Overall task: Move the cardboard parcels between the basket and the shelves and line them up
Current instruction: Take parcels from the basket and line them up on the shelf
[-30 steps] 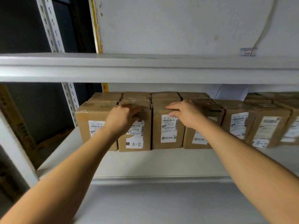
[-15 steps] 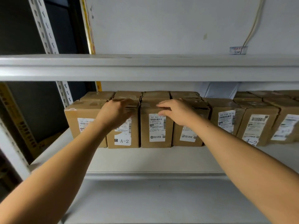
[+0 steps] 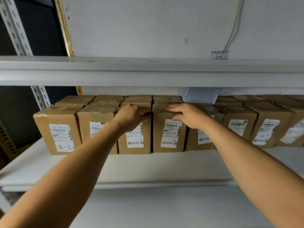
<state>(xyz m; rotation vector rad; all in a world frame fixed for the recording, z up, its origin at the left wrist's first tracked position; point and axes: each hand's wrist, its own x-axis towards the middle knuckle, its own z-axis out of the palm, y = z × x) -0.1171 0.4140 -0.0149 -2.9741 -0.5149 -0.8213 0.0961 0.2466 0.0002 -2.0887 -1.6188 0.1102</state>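
Note:
Brown cardboard parcels with white labels stand in two rows on the middle shelf [image 3: 125,168]. The leftmost front parcel [image 3: 56,132] is marked A-1. My forearm partly hides its neighbour [image 3: 96,119]. My left hand [image 3: 131,117] grips the top front edge of the third parcel [image 3: 134,145], with its fingers curled into the gap on that parcel's right side. My right hand [image 3: 185,116] rests on top of the fourth parcel [image 3: 169,139], fingers stretched flat to the left and thumb on its front face. No basket is in view.
More parcels [image 3: 264,127] continue along the shelf to the right, the farthest ones blurred. A white upper shelf [image 3: 148,71] runs just above the parcels. A perforated steel upright [image 3: 41,97] stands at the left, and a cable [image 3: 232,30] hangs down the wall.
My left hand has slid right from the A-2 parcel's top onto the one beside it. My right hand has also shifted right along the row. The view has swung left, showing the A-1 parcel.

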